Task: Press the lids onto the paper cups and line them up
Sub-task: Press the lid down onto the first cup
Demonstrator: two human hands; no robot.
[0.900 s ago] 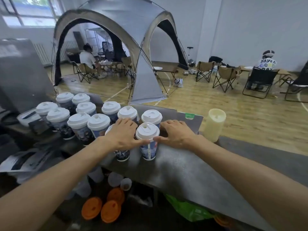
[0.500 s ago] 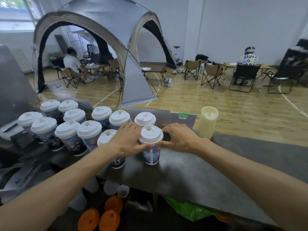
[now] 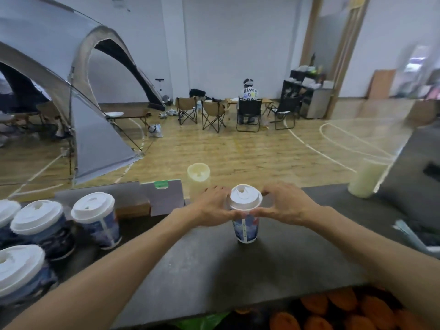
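change: half a second ago the white-lidded printed paper cup (image 3: 245,211) stood hard against the group of lidded cups (image 3: 92,216); now it stands alone on the worktop, well to their right.
meaning: probably it opens a fresh spot in the line-up; its lid looks seated.
left grip: the left hand (image 3: 210,206) curls round the cup's rim, thumb in front.
right grip: the right hand (image 3: 283,204) mirrors it, thumb tips nearly meeting.
worktop: dark grey matte worktop (image 3: 202,267); a pale yellow ribbed cylinder (image 3: 198,178) just behind the hands, a cloudy plastic cup (image 3: 365,178) far right, orange lids (image 3: 338,310) below the near edge.
room: wood-floored hall, grey dome tent (image 3: 78,96), folding camp chairs (image 3: 214,115).
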